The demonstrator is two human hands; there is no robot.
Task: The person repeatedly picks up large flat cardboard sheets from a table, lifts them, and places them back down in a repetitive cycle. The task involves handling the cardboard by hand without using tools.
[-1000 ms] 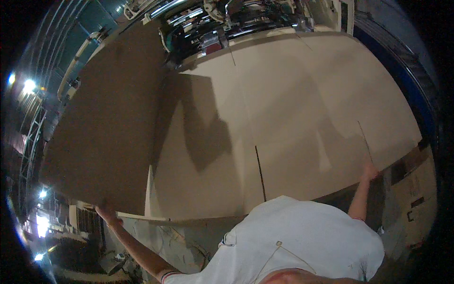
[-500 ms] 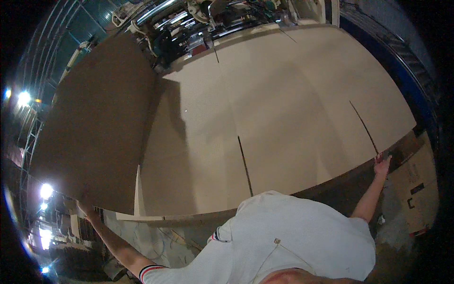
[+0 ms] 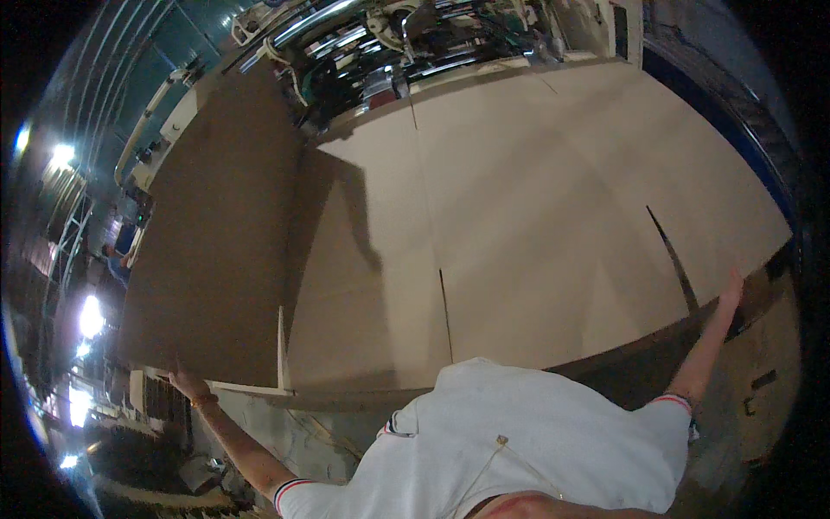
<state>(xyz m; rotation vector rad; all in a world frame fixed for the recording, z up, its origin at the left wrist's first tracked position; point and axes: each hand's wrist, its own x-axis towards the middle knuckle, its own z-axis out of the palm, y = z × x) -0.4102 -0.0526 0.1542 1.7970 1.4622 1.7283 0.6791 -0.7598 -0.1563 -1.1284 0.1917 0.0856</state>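
Note:
A large tan cardboard sheet [image 3: 519, 225] with dark slots and creases spreads out in front of me. Its left panel [image 3: 216, 233] is folded up, showing a darker brown face. My left hand [image 3: 189, 386] is closed on the near lower edge of that raised panel, its fingers partly hidden. At the sheet's near right edge, my right hand [image 3: 731, 290] grips the cardboard to the right of a slot [image 3: 672, 259]. That slot gapes into a wedge, and the panel beside it looks slightly lifted.
A machine with metal rollers [image 3: 380, 43] stands beyond the far edge. Brown cardboard [image 3: 765, 381] with dark cutouts lies low at the right. A blue rail [image 3: 709, 112] runs along the far right. Another person [image 3: 117, 264] is at the far left.
My right hand has moved right along the near edge, away from the slot, which has widened. The raised left panel and my left hand have shifted rightward in view.

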